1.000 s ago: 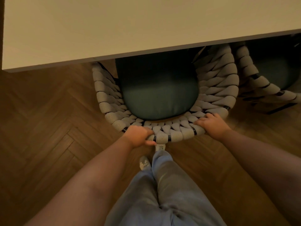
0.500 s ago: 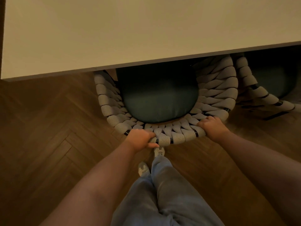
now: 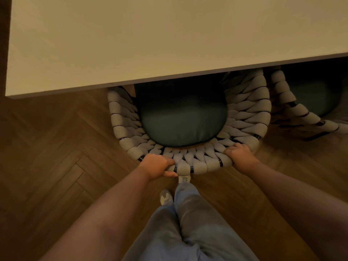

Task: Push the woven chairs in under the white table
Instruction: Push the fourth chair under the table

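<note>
The woven chair [image 3: 190, 132] sits in the middle of the view, partly under the white table [image 3: 150, 44]. Its front half is hidden below the table edge, and its round back sticks out toward the person. A dark green cushion [image 3: 183, 127] lies on the seat inside the thick pale woven bands.

The left hand [image 3: 156, 166] grips the back rim at about 7 o'clock on the chair's ring. Its fingers curl over the top and its thumb lies along the outside. The right hand [image 3: 241, 157] grips the same rim at about 5 o'clock, with its fingers bent over the weave.

A second woven chair [image 3: 293, 108] stands at 3 o'clock from the first, just beside it, also partly under the table.

The person's legs in grey pants [image 3: 188, 223] and pale shoes [image 3: 165, 196] are at 6 o'clock, right behind the chair. One shoe tip is close under the rim. The wood floor [image 3: 56, 166] has a zigzag pattern.
</note>
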### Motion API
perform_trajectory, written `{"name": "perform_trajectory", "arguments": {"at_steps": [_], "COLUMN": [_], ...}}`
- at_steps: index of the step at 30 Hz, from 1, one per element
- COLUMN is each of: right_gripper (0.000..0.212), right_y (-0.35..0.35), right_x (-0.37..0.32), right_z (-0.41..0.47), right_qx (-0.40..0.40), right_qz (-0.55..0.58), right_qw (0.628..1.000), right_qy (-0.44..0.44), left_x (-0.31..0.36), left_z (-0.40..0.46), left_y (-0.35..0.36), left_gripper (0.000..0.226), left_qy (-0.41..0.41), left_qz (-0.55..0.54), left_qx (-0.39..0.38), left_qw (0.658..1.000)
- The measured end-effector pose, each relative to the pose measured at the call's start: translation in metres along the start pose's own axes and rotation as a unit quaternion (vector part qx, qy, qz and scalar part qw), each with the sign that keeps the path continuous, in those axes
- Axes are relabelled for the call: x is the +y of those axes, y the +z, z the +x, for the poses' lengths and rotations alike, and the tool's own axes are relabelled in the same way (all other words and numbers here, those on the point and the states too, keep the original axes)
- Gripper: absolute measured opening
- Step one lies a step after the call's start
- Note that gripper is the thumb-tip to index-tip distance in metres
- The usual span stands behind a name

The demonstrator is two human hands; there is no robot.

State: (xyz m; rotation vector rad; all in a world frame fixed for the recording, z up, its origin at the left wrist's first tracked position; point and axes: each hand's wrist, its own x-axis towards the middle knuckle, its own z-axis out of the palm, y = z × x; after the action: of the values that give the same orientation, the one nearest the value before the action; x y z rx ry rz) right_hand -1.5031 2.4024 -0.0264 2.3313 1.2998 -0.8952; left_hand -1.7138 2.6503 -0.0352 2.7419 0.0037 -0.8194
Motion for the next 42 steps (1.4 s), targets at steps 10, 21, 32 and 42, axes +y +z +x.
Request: {"name": "perform_trajectory", "arguments": {"at_steps": [10,21,32,42], "right_gripper": [0.073,0.079,0.079,0.08], "right_y": [-0.07,-0.134,-0.206,-0.256], "right_x": [-0.027,-0.078,-0.192,-0.362], "right_z": [0.012,0.022,0.03,0.073], "right_qx": [0.064,0.229,0.207,0.239], "right_qz": [0.197,0.32,0.353,0.384], "right_qw": [0.978,0.919,0.903,0.884], "right_qy": [-0.027,-0.032,-0.131,-0.118], "left_x": [-0.005,-0.037,-0.107,-0.244], "left_z": [-0.015,-0.07,-0.164,-0.265], "left_y": [-0.05,-0.106,-0.108,-0.107], "left_gripper": [0.057,0.056,0.068,0.071], "left_qy": [-0.182,-0.25,-0.327,-0.317], "left_qz": [-0.192,-0.304,-0.393,-0.371], "left_qx": [0.164,0.335,0.433,0.443], "left_qw": [0.95,0.856,0.742,0.752]}}
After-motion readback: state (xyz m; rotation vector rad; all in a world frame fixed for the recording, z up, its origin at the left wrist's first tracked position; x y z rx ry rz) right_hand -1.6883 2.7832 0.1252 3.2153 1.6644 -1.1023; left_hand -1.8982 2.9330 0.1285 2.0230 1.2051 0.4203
